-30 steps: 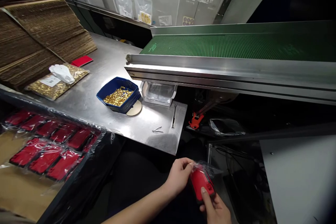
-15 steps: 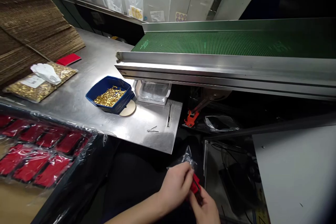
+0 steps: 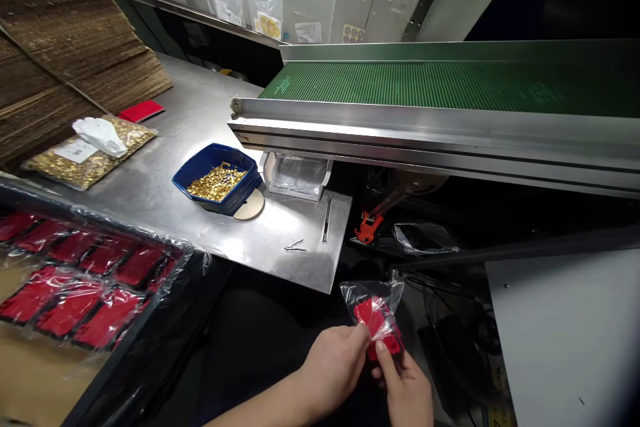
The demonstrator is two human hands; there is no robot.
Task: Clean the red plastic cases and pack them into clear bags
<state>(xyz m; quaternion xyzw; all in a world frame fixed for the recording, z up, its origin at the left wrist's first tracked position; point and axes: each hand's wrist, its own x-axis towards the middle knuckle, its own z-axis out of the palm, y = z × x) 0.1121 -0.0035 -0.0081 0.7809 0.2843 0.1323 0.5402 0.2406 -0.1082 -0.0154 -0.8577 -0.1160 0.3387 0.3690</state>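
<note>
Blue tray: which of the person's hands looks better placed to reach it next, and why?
Probably the left hand: it is nearer the blue tray than the right hand is. Both hold the red item, so the left would first have to let go.

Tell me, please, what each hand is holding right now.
Left hand: closed, holding the red item in a clear bag.
Right hand: closed, holding the same red item.

Clear bag [image 3: 374, 289] now fanned wide; red case [image 3: 371, 313], mostly hidden before, shows again
</note>
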